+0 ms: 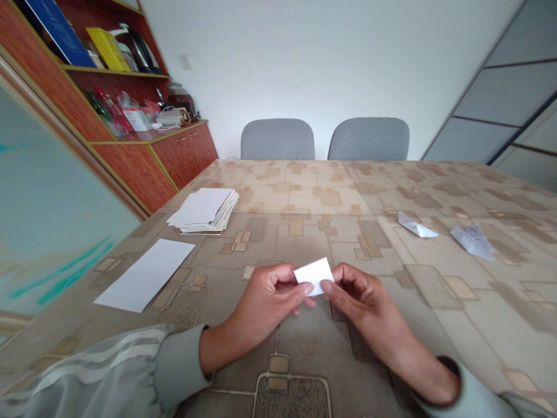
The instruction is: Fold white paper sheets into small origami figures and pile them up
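A small folded piece of white paper (315, 275) is held a little above the table, roughly in the middle of the view. My left hand (274, 293) pinches its left lower corner, thumb on top and fingers behind. On the other side my right hand (361, 296) grips the right edge, with its thumb pressed on the front face. Both hands are closed on the paper, and the fingers behind it are partly hidden.
On the patterned table (304, 244), a paper stack (204, 209) and a single white sheet (145, 274) lie to the left. Two folded paper pieces (416, 225) (473, 240) lie right. Grey chairs (277, 139) stand beyond; a wooden cabinet (174, 157) is at the back left.
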Demonstrator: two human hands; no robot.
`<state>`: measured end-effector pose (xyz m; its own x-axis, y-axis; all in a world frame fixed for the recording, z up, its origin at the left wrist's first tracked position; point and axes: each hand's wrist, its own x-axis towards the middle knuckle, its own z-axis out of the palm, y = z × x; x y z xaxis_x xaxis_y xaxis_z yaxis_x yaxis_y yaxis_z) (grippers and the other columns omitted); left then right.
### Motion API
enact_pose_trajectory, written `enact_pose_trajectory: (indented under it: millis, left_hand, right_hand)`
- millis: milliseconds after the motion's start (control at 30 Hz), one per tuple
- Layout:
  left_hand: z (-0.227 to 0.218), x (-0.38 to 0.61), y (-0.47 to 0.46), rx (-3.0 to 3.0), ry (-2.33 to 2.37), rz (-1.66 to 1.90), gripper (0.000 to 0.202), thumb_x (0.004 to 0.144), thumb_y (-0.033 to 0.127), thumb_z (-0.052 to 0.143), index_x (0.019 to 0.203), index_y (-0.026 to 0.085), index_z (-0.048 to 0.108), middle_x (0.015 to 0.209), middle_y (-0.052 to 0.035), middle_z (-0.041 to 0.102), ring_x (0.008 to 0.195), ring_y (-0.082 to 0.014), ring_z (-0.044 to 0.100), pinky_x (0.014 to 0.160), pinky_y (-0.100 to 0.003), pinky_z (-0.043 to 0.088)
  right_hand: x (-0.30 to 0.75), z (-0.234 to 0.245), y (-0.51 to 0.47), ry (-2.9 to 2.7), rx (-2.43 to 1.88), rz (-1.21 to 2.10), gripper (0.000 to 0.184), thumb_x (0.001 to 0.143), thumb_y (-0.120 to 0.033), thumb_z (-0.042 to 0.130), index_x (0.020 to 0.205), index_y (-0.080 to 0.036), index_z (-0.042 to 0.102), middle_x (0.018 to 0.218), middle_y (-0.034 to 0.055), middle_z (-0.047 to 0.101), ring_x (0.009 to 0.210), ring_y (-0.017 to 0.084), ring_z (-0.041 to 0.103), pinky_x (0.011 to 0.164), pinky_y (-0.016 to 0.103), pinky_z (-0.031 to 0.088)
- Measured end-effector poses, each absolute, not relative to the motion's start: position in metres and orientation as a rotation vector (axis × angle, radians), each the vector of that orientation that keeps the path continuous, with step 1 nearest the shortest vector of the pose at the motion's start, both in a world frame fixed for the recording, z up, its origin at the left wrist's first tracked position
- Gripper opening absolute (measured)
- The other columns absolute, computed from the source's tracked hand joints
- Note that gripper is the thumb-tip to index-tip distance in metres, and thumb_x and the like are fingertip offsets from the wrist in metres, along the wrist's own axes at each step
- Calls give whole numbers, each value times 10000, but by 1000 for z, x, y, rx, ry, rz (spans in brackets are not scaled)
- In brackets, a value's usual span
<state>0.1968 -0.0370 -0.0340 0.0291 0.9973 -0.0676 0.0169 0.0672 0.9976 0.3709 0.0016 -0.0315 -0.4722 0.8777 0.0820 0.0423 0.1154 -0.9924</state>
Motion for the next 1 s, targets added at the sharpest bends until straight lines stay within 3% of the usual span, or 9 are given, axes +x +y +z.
enact_pose_trajectory:
  millis: [133,267,333,467,667,833,1000]
  left_hand:
    - [-32,195,-34,1154,1179,1113,219,783,308,691,803,94,643,671,-51,690,573,-135,659,458,-176,456]
    - [-30,195,-33,1139,1142,1164,251,778,311,703,905,102,644,726,-51,696,622,-143,660,492,-188,480]
    - [-28,195,-33,1143,1146,1189,271,772,321,712,935,117,636,731,-34,683,596,-129,630,497,-196,481]
    - [-29,194,-35,1256,1185,1148,191,793,307,674,827,121,648,654,5,614,516,-82,521,499,-191,442]
    - [-33,197,-38,1302,1194,1128,166,788,268,667,899,148,639,728,3,612,599,-103,544,512,-188,430]
    - [-30,196,-36,1136,1147,1077,234,766,323,717,858,127,629,746,-32,657,646,-132,612,545,-205,456]
    - [-29,191,-38,1456,1342,1140,142,821,273,664,771,141,673,684,-22,669,618,-130,583,560,-214,413]
  right_hand:
    - [372,-31,2,-1640,-912,1468,267,837,-417,652,750,-169,609,605,-46,485,550,94,370,514,227,301]
    - [373,-29,3,-1612,-911,1464,288,840,-404,659,684,-175,582,565,-60,457,525,87,362,506,225,308]
    - [372,-30,3,-1620,-886,1485,266,851,-391,650,702,-178,595,585,-50,502,543,94,419,536,226,353]
    - [371,-31,1,-1696,-813,1414,163,846,-348,664,871,-190,632,782,1,639,716,133,555,676,255,441]
    - [372,-30,1,-1641,-904,1407,285,850,-422,645,707,-185,577,629,-21,557,586,115,486,551,237,396]
    - [372,-30,3,-1513,-840,1461,270,866,-407,635,727,-196,540,610,-48,526,527,92,443,493,214,358]
    - [374,-25,1,-1812,-868,1146,121,878,-317,623,836,-206,602,759,2,619,710,147,558,643,264,437]
